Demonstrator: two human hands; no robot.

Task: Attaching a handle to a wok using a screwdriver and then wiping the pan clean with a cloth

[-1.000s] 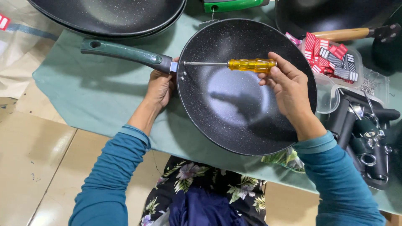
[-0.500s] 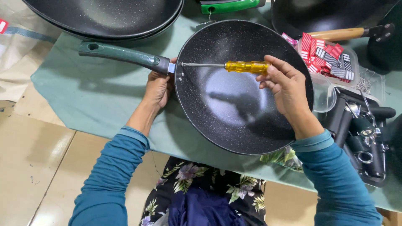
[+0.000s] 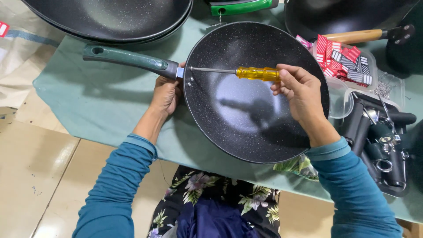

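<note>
black speckled pan (image 3: pixel 260 119) tilted on table | yellow-handled screwdriver (image 3: pixel 257 73) horizontal inside, tip at handle rivets

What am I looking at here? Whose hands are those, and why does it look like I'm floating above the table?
The camera sits on a person's head and looks down, so you see their own two hands and blue sleeves from above. There is no machine here, only bare hands. The right hand holds a screwdriver with a clear yellow handle, and its thin metal tip points at the spot where the dark green handle joins the big black speckled pan. The left hand grips the pan's rim right beside that joint. The pan rests on a pale green cloth. More black pans lie at the top, small red and white packets sit in a clear tub at the right, and spare dark handles lie in a tray below them.
</note>
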